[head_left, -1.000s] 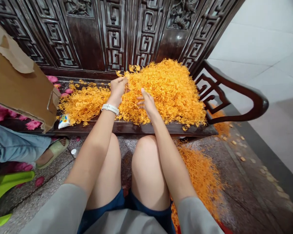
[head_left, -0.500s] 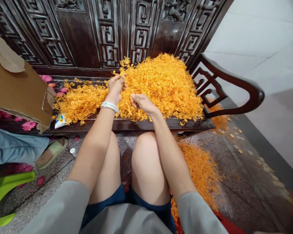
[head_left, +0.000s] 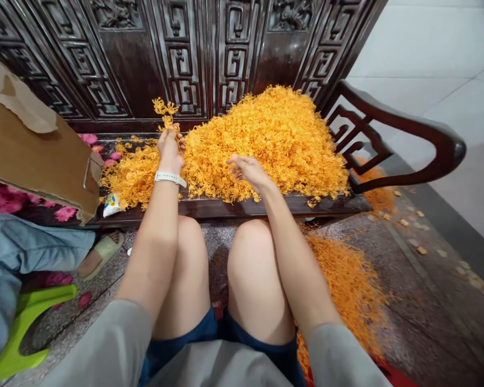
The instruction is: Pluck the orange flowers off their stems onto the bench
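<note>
In the head view my left hand [head_left: 170, 149] is closed on a few frilly yellow-orange flower pieces [head_left: 166, 112], which stick up above its fingers. It is over the gap between a smaller heap [head_left: 135, 174] of the same pieces at left and the large pile [head_left: 278, 142] at right. My right hand [head_left: 248, 171] hovers at the front of the large pile, palm turned inward. Its fingers are loosely bent and apart, and I see nothing held in them. Both heaps lie on a dark carved wooden bench [head_left: 226, 207].
At left a cardboard box [head_left: 44, 156] stands on the bench among pink flowers [head_left: 65, 213], beside a small white packet [head_left: 112, 205]. A person's jeans leg [head_left: 36, 244] and a green stool [head_left: 28, 328] are nearby. Orange strands [head_left: 347, 285] cover floor at right, below the curved armrest [head_left: 419, 129].
My left hand has moved left, away from the large pile, with the flower pieces in it. My right hand stays by the pile, its fingers somewhat looser. The view has shifted slightly.
</note>
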`<state>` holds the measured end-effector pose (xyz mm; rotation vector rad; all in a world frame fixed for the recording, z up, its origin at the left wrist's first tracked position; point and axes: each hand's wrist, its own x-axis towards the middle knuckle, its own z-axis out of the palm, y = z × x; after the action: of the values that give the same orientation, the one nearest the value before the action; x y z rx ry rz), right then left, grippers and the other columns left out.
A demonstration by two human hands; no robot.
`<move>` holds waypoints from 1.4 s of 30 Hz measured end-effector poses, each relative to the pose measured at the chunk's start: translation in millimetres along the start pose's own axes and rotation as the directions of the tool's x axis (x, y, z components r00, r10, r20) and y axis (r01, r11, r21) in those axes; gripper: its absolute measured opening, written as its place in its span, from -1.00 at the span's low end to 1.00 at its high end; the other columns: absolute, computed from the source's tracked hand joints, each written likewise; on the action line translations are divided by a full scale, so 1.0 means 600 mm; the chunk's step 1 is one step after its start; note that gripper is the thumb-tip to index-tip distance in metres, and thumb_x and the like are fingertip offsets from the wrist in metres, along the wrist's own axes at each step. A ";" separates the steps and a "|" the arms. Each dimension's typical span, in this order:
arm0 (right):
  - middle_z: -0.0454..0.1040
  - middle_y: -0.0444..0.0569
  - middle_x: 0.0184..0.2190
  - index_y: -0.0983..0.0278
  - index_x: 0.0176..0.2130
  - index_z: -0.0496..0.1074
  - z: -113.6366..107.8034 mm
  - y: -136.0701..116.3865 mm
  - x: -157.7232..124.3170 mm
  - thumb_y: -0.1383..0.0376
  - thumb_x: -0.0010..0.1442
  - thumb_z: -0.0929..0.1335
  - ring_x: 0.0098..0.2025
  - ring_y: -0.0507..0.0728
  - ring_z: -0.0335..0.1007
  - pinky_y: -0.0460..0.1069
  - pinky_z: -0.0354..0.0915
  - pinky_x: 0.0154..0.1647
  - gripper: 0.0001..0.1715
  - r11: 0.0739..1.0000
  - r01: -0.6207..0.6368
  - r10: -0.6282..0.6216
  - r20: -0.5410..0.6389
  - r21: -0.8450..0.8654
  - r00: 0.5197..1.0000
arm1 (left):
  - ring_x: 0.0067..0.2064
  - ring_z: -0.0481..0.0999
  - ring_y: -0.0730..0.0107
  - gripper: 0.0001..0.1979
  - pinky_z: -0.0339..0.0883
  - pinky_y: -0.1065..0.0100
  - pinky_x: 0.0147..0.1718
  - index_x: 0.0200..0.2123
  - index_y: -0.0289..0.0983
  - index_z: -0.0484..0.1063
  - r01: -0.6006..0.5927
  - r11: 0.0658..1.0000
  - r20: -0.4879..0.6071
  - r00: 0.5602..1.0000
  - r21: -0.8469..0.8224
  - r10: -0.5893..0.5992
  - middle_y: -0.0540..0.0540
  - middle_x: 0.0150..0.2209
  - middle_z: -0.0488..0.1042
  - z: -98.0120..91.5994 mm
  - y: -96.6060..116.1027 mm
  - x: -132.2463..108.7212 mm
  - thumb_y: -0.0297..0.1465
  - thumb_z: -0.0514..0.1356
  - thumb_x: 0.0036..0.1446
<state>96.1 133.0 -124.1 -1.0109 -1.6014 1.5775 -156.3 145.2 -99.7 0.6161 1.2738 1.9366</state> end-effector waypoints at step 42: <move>0.22 -0.09 -0.45 0.21 -0.52 0.13 0.037 -0.056 -0.022 -0.02 0.46 0.33 -0.32 0.12 0.17 0.03 0.17 -0.18 -0.37 0.778 0.362 -0.422 -0.001 -0.513 0.906 | -0.50 0.32 0.51 -0.70 0.00 0.47 -0.66 0.02 -0.05 0.58 -0.110 0.994 0.026 0.994 0.024 0.109 -0.02 -0.43 0.38 0.078 0.025 -0.053 -0.05 0.28 0.36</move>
<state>80.8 111.5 -90.7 -0.9156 -2.0363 0.8136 -107.6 143.6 -67.2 0.7343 1.2750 1.9978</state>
